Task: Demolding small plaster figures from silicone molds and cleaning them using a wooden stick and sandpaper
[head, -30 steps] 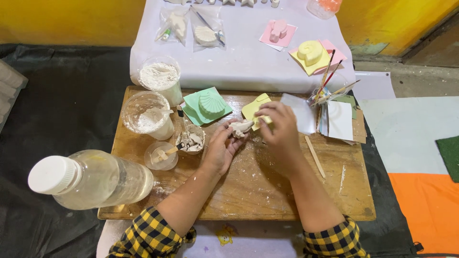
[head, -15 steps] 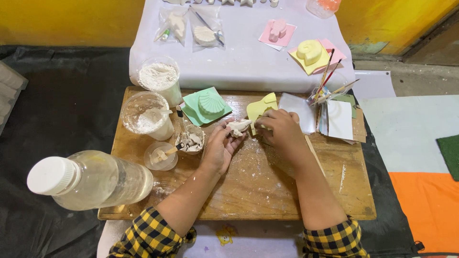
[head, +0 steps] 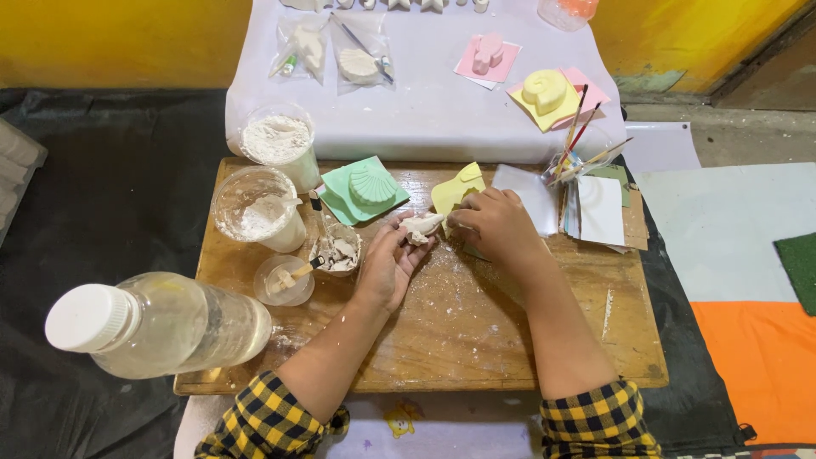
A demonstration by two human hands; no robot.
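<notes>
1. A clear plastic bottle point(head: 161, 327) with a white cap lies at the wooden board's point(head: 476, 340) left edge.
2. Cups of white powder point(head: 259, 206) stand near the board's back-left corner.
3. The left hand point(head: 389, 259), fingers curled, cradles a small white plaster piece point(head: 421, 227) near the board's middle.
4. The right hand point(head: 497, 225) pinches the piece's right end, apparently also touching the yellow mould point(head: 455, 189) behind it.
5. Brushes point(head: 578, 149) stand at the back-right.

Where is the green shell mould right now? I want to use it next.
In the head view, the green shell mould lies at the back of the wooden board, left of centre, between the plastic cup and the yellow mould.
</notes>
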